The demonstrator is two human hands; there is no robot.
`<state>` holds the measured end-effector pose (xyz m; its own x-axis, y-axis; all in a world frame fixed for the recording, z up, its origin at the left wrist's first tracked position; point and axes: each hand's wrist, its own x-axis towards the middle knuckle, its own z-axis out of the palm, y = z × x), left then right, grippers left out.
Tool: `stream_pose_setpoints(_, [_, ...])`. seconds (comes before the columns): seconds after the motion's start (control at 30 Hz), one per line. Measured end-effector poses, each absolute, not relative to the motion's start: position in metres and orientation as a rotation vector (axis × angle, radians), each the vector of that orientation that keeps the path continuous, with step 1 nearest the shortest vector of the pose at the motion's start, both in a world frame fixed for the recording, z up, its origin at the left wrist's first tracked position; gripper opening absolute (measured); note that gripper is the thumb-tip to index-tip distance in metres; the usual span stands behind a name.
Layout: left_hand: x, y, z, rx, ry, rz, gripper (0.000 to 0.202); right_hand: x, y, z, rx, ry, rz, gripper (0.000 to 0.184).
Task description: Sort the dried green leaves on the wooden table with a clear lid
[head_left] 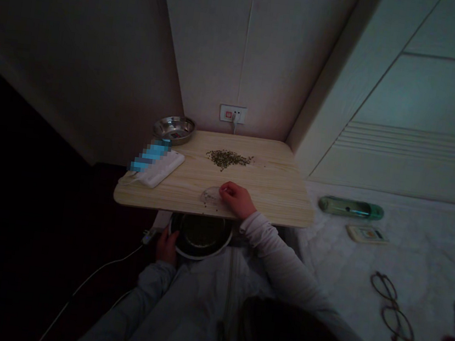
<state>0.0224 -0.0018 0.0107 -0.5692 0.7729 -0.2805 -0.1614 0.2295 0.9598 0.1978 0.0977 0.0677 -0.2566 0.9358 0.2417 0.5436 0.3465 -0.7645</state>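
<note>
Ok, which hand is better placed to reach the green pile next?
Probably the right hand: it is over the tabletop, near the pile; the left hand is lower, at the dark dish's rim.

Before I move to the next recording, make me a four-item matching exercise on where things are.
1. Metal bowl
2. Eyeglasses
3. Left hand
4. Small green grains

A. At the rim of the round dark dish
B. Loosely heaped on the wooden tabletop
C. On the white cover, right of the tabletop
D. At the tabletop's far left corner

Pairs: 1-D, 2-C, 3-A, 4-B
</note>
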Motion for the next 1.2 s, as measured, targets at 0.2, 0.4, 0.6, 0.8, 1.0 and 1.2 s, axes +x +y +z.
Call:
stream_pose_setpoints(0.2, [0.024,-0.001,0.014,0.522,1.687,1.446,0.034,0.198,0.098,0.067,-1.263,-1.959,0.772,0.019])
stream_pose_setpoints(0.4, [0.021,0.000,0.009,0.558,1.675,1.460,0.030,0.199,0.097,0.069,-1.270,-1.956,0.766,0.020])
stream_pose_setpoints(0.6, [0.018,0.000,0.000,0.554,1.657,1.461,0.037,0.198,0.096,0.071,-1.251,-1.965,0.800,0.020])
stream_pose_setpoints(0.8, [0.017,0.000,0.002,0.657,1.717,1.421,0.035,0.198,0.096,0.070,-1.198,-1.982,0.858,0.020])
stream_pose_setpoints(1.0, [0.019,0.000,0.006,0.630,1.673,1.454,0.034,0.198,0.096,0.068,-1.184,-1.982,0.924,0.020])
stream_pose_setpoints(1.2, [0.021,0.000,0.007,0.561,1.709,1.449,0.033,0.199,0.095,0.067,-1.148,-2.014,0.908,0.022])
